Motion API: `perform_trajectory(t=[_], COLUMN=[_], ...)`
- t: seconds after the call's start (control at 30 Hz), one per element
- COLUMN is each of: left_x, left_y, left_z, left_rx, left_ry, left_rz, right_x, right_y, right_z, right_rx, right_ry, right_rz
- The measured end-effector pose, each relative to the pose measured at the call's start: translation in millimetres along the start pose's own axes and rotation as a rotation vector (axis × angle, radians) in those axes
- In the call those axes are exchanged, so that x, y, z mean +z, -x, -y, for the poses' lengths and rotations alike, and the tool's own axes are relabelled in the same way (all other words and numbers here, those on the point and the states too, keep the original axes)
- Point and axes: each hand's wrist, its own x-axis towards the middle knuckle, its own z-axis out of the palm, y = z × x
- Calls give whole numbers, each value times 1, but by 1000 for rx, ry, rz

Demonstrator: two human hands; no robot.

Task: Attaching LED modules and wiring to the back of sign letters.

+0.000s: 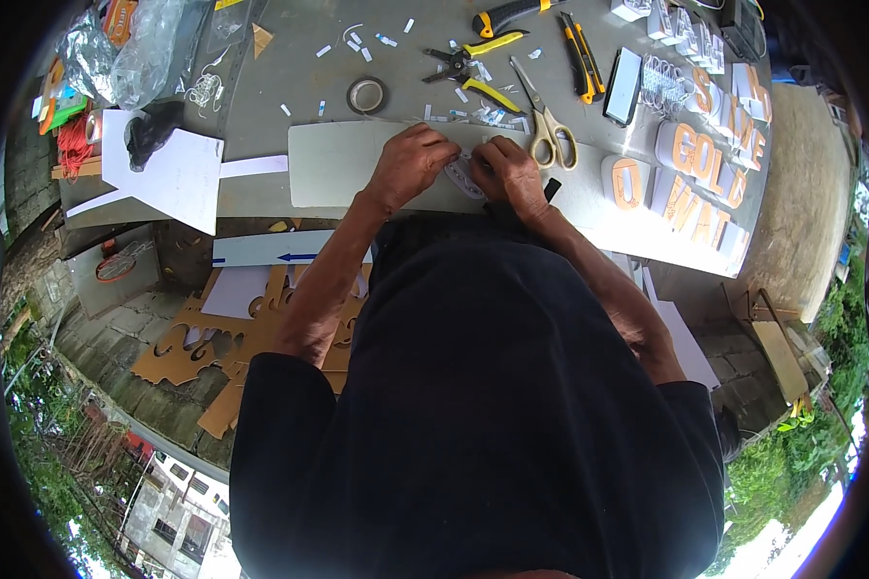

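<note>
My left hand [410,166] is closed in a pinch above the pale panel at the table's near edge. Close to its right, my right hand [512,179] bends over with its fingers drawn together. Between them sits a small white rounded piece [464,177] with dark marks along it; both sets of fingertips are at its edges. Whatever thin thing the left fingertips pinch is too small to make out. Beige-handled scissors [556,143] lie just beyond the right hand. Yellow-handled wire strippers [478,66] and a roll of dark tape [366,95] are farther back.
Small cut strips [355,41] litter the table's far middle. Two yellow-black cutters, one being a utility knife [583,60], lie beyond a phone [624,87]. Several white block letters with orange faces [700,154] stand right. Left are white sheets [169,164] and plastic bags [150,58]. Cardboard offcuts [217,333] lie below.
</note>
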Motion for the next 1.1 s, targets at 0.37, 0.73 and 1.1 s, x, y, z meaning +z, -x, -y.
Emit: perform_trajectory(t=[0.37, 0.73, 1.1], left_x=[-1, -1, 1], left_y=[-1, -3, -2], left_z=[-1, -1, -1], left_rx=[16, 41, 36], left_ry=[-7, -44, -24], left_rz=[-8, -12, -15], right_x=[-2, -21, -23], right_y=[1, 9, 12], right_z=[1, 2, -3], right_rx=[14, 121, 145], right_ry=[-7, -205, -264], right_rz=[25, 122, 163])
